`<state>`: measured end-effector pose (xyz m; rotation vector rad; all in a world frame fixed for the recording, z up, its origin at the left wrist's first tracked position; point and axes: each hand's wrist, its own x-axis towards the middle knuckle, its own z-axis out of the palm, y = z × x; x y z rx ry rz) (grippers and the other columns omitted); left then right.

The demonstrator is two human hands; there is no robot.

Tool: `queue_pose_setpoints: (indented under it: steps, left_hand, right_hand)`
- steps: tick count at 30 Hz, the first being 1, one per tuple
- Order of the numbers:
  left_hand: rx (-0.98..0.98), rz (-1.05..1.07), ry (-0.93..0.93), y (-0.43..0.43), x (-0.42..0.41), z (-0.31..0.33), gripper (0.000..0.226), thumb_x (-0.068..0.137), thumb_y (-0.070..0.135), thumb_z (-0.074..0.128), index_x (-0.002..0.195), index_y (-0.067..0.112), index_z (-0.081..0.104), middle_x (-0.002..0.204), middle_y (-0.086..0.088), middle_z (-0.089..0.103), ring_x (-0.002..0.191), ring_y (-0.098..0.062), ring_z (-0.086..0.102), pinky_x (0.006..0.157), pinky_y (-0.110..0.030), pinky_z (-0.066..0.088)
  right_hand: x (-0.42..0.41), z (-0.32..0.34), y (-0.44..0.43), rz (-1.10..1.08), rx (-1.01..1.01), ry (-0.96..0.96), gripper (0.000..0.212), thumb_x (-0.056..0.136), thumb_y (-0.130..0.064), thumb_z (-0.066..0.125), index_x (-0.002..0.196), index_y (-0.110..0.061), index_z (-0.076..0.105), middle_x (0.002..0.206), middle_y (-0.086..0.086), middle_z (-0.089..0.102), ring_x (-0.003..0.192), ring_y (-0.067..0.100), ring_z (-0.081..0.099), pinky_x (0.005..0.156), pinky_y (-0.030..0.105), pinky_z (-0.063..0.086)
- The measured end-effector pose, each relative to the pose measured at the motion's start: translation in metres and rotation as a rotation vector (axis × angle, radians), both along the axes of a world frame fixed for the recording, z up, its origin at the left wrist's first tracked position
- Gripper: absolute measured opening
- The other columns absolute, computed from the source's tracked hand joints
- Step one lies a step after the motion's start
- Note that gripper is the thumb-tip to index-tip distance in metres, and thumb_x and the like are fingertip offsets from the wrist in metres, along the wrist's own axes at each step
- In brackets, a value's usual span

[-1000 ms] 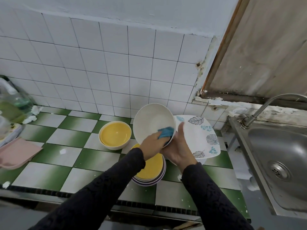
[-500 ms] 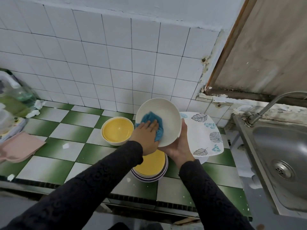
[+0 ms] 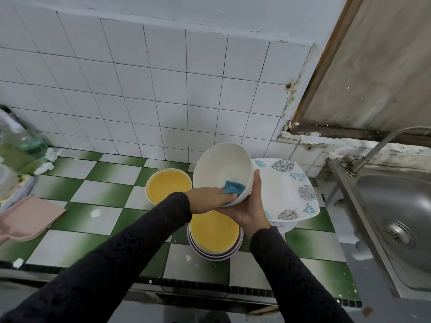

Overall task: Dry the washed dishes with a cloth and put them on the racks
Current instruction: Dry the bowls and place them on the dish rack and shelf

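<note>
While the right hand (image 3: 250, 206) grips the tilted white bowl (image 3: 221, 166), the left hand (image 3: 210, 199) presses a blue cloth (image 3: 234, 188) inside it, fingers flat.

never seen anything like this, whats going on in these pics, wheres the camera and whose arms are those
There is no machine here. The arms belong to a person, and every picture comes from one camera worn on their head, looking down at their hands. The right hand holds a white bowl tilted above a tiled counter. The left hand presses a blue cloth inside it, to dry it. On the counter sit a yellow bowl, a stack of dishes with a yellow one on top, and a leaf-patterned plate. A pink tray lies at the left. A steel sink with a tap is at the right.
</note>
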<state>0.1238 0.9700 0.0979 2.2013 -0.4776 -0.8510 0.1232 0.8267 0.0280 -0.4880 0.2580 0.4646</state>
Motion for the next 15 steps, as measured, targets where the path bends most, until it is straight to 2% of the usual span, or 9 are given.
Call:
queue_pose_setpoints:
  steps: [2,3,4,6,8,10,12,14,15]
  left_hand:
    - [0.423,-0.158,-0.210,0.012,0.007,-0.004,0.053,0.104,0.053,0.023,0.147,0.026,0.036,0.136,-0.002,0.053,0.115,-0.015,0.052,0.099,-0.030,0.038]
    - [0.538,-0.191,-0.325,0.018,0.011,-0.004,0.058,0.103,0.054,0.020,0.153,0.026,0.028,0.150,-0.001,0.043,0.131,-0.018,0.044,0.106,-0.033,0.036]
    - [0.578,-0.194,-0.381,0.020,0.012,-0.012,0.061,0.102,0.055,0.019,0.156,0.026,0.018,0.161,0.002,0.026,0.145,-0.019,0.028,0.116,-0.037,0.028]
    - [0.564,-0.174,-0.485,0.023,0.015,-0.024,0.062,0.103,0.051,0.019,0.158,0.025,0.007,0.165,0.004,0.006,0.152,-0.018,0.004,0.124,-0.040,0.008]
    - [0.453,-0.140,-0.459,0.026,0.017,-0.033,0.057,0.106,0.042,0.021,0.158,0.021,0.009,0.165,-0.001,0.007,0.152,-0.023,0.006,0.124,-0.042,0.008]
    - [0.303,-0.098,-0.324,0.019,0.008,-0.035,0.049,0.108,0.029,0.026,0.155,0.017,0.021,0.161,-0.010,0.025,0.143,-0.032,0.031,0.117,-0.045,0.029]
    - [-0.090,0.085,-0.104,0.006,-0.006,-0.024,0.037,0.108,0.024,0.032,0.144,0.024,0.040,0.145,-0.008,0.048,0.127,-0.027,0.050,0.111,-0.042,0.039]
    - [-0.529,0.356,0.144,-0.001,-0.013,-0.003,0.022,0.105,0.026,0.040,0.120,0.035,0.054,0.123,0.003,0.061,0.114,-0.015,0.056,0.109,-0.036,0.040]
    - [-0.691,0.465,0.228,-0.001,-0.014,0.006,0.018,0.103,0.028,0.045,0.115,0.035,0.057,0.118,0.004,0.063,0.112,-0.013,0.058,0.108,-0.035,0.042]
  right_hand:
    - [0.001,0.001,0.000,0.059,-0.019,-0.052,0.104,0.064,-0.067,0.083,0.149,-0.022,0.045,0.147,0.023,0.051,0.134,0.047,0.049,0.104,0.068,0.042]
    - [0.002,0.003,0.002,0.099,-0.034,-0.079,0.106,0.064,-0.066,0.084,0.150,-0.018,0.044,0.147,0.024,0.051,0.134,0.047,0.049,0.104,0.067,0.043]
    - [0.003,0.004,0.004,0.128,-0.047,-0.101,0.108,0.064,-0.065,0.085,0.150,-0.015,0.043,0.148,0.024,0.050,0.135,0.047,0.049,0.103,0.066,0.045]
    - [0.007,0.009,0.008,0.139,-0.071,-0.137,0.110,0.065,-0.063,0.084,0.152,-0.013,0.040,0.150,0.024,0.047,0.137,0.046,0.046,0.102,0.065,0.045]
    - [0.010,0.014,0.010,0.112,-0.118,-0.150,0.111,0.065,-0.061,0.086,0.153,-0.013,0.039,0.150,0.025,0.046,0.138,0.046,0.045,0.103,0.065,0.043]
    - [0.011,0.017,0.012,0.025,-0.166,-0.095,0.112,0.057,-0.055,0.093,0.149,-0.014,0.044,0.146,0.027,0.050,0.130,0.045,0.053,0.101,0.068,0.045]
    - [0.009,0.017,0.013,-0.061,-0.225,-0.045,0.107,0.050,-0.053,0.096,0.142,-0.018,0.054,0.135,0.024,0.061,0.117,0.042,0.063,0.096,0.067,0.049]
    - [0.007,0.020,0.016,-0.081,-0.256,-0.036,0.084,0.062,-0.054,0.089,0.133,-0.019,0.060,0.124,0.021,0.068,0.112,0.040,0.067,0.097,0.066,0.049]
    - [0.006,0.024,0.018,-0.089,-0.258,-0.031,0.070,0.070,-0.052,0.082,0.127,-0.018,0.062,0.121,0.021,0.070,0.112,0.039,0.067,0.100,0.065,0.048]
